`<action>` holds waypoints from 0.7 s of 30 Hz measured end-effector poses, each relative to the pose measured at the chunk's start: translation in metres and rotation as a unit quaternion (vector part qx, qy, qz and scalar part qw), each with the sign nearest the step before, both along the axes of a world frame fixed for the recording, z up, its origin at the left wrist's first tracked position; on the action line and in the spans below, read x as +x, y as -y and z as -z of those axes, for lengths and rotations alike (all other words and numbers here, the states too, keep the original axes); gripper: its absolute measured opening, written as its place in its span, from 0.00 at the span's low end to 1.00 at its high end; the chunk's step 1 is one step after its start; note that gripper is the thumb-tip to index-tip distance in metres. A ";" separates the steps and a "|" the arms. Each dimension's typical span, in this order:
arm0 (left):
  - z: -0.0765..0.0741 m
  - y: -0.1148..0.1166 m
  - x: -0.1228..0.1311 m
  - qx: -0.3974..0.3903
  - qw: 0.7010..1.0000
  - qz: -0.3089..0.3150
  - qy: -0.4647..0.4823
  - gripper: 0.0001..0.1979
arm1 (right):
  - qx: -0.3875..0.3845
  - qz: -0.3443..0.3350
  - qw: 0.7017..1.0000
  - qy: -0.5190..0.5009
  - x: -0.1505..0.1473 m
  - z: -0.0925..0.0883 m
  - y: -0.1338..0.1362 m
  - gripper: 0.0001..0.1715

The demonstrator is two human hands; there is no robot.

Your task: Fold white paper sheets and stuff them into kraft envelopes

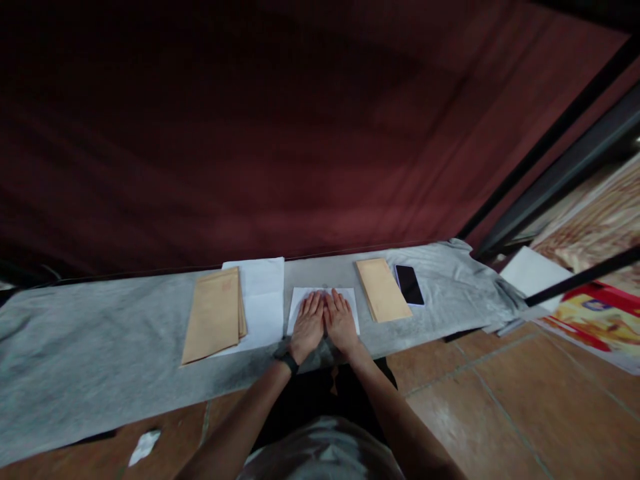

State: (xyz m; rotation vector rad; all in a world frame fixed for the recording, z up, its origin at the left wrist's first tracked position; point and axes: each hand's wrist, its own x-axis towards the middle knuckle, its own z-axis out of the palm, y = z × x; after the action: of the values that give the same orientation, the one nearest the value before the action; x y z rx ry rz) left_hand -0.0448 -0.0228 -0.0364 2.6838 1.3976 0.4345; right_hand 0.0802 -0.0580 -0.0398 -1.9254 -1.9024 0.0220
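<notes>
A white sheet of paper [295, 310] lies on the grey cloth in front of me, its long side running left to right. My left hand [309, 323] rests flat on it, with a dark band on the wrist. Beside it, my right hand [340, 320] presses flat on the same paper, the two hands almost touching. To the left, brown envelopes [213, 313] overlap larger white sheets [265, 300]. On the right there are more brown envelopes [385, 290], with a dark-screened phone [410, 285] just beyond them.
The grey cloth [100, 347] covers a long narrow surface against a dark red curtain [300, 167]. Black bars [555, 147] and a red printed box [600, 320] are at the right. A crumpled white scrap [145, 447] lies on the tiled floor.
</notes>
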 end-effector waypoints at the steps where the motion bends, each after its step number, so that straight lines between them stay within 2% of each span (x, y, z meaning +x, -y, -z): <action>1: 0.004 -0.001 0.002 -0.004 1.000 -0.003 -0.009 0.27 | -0.010 0.002 1.000 0.004 0.000 0.003 -0.001 0.28; 6: 0.014 -0.007 0.000 0.003 1.000 -0.019 -0.016 0.28 | -0.025 0.041 0.998 0.030 0.012 0.015 0.000 0.30; 13: 0.018 -0.016 -0.015 -0.004 0.994 -0.112 0.008 0.30 | 0.013 0.080 0.996 0.046 0.025 0.021 0.008 0.34; 16: 0.016 -0.016 -0.013 0.004 0.989 -0.150 0.011 0.30 | 0.015 0.082 0.995 0.045 0.027 0.021 0.010 0.34; 18: 0.012 -0.013 -0.004 0.011 0.989 -0.145 0.013 0.29 | 0.008 0.083 0.996 0.043 0.026 0.020 0.011 0.35; 21: 0.008 -0.010 0.019 0.012 0.997 -0.073 0.010 0.28 | -0.004 0.085 0.995 0.043 0.025 0.018 0.010 0.34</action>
State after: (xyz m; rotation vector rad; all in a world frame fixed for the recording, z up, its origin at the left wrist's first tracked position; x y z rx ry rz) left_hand -0.0259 -0.0130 -0.0443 2.5974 1.6000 0.4917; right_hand 0.1054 -0.0684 -0.0574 -2.1181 -1.7865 -0.1070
